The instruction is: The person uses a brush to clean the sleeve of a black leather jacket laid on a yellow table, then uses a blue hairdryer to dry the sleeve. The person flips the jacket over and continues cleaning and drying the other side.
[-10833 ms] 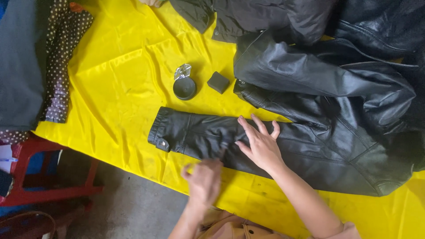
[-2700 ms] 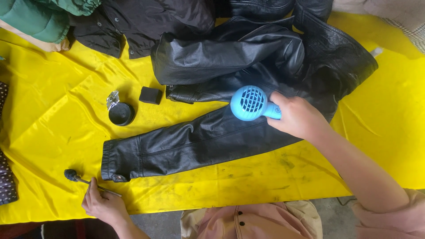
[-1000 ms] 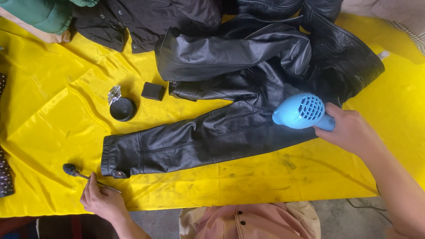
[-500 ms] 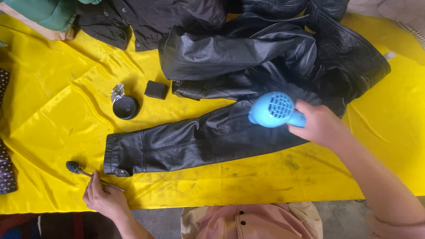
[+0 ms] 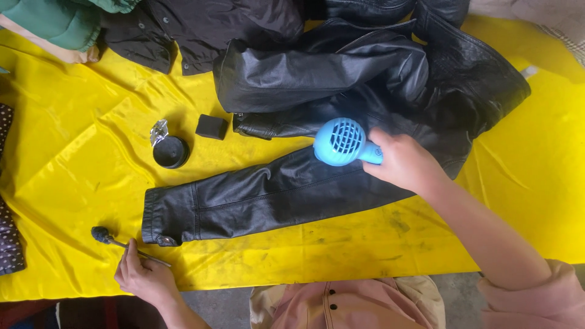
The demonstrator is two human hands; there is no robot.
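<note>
Gripping a blue hair dryer [image 5: 342, 142] over the black leather jacket sleeve [image 5: 268, 196], which ran leftward and slightly down across the yellow tabletop [image 5: 73, 164], the right hand [image 5: 402, 161] hovered near its upper end while the left hand [image 5: 141, 275] pinched a small dauber brush [image 5: 113, 239] beside the cuff.

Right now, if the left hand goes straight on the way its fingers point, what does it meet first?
The left hand likely meets the thin dauber it already touches, then the black jacket sleeve's cuff; depth is unclear.

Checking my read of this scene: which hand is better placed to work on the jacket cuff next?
Left, probably. The left hand holds a small dauber brush beside the cuff; the right hand holds the blue hair dryer farther up the sleeve.
</note>
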